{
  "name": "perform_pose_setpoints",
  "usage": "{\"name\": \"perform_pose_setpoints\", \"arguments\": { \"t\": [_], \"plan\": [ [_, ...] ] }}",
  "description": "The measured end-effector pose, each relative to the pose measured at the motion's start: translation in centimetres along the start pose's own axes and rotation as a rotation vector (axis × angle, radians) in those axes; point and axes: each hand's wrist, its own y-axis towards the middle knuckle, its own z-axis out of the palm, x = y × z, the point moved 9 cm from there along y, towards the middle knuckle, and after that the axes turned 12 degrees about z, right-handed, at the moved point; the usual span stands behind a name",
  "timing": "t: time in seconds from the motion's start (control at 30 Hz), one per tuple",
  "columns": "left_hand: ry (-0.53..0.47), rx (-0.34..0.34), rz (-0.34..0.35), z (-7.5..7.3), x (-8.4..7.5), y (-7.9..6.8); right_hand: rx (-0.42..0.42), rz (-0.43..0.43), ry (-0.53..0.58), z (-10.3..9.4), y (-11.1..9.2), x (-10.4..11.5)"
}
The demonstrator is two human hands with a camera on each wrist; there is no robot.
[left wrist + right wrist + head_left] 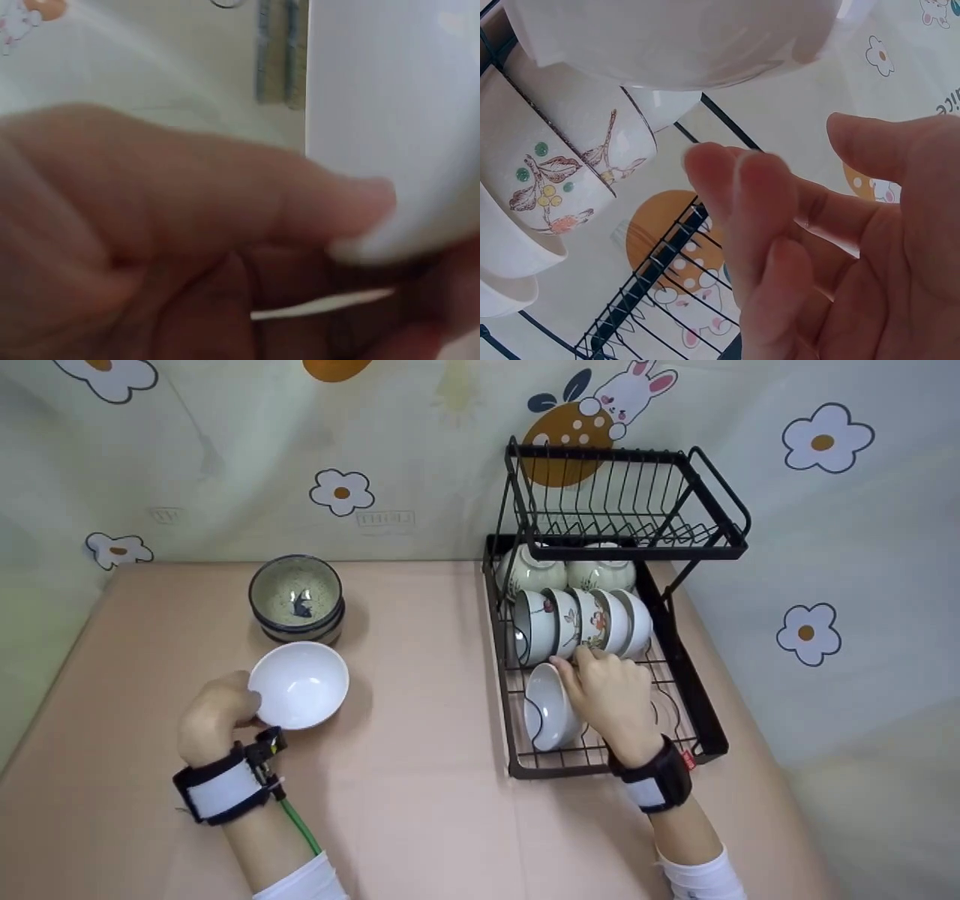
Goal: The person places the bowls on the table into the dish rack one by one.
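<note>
My left hand pinches the left rim of a plain white bowl, its opening facing up. The left wrist view shows the thumb over the rim of this bowl and fingers underneath. Just behind it stands a stack of dark-rimmed, greenish bowls. At the rack, my right hand is beside a white bowl that stands on its side in the front. In the right wrist view, the fingers are loosely bent with a gap below that bowl, holding nothing.
A black two-tier dish rack stands on the right of the table. Its lower tier holds a row of several patterned bowls, with two greenish bowls behind. The upper wire basket overhangs the back.
</note>
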Motion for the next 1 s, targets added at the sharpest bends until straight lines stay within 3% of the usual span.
{"name": "perform_pose_setpoints", "arguments": {
  "t": [0.23,0.4,0.53,0.8,1.0],
  "plan": [
    [-0.052,-0.029,0.293,0.4,-5.6,0.7,0.038,-0.014,0.066,0.2,0.1,0.2],
    [-0.072,-0.087,0.425,1.0,-9.6,1.1,0.107,-0.032,0.188,0.8,0.3,0.5],
    [-0.123,-0.069,0.473,2.4,-12.2,1.6,0.136,-0.030,0.277,0.9,0.5,0.5],
    [-0.115,0.036,0.483,6.8,-16.3,3.0,0.133,-0.030,0.378,0.7,0.7,0.5],
    [-0.188,0.025,0.509,9.1,-18.7,3.7,0.182,-0.034,0.457,0.8,0.6,0.7]
  ]
}}
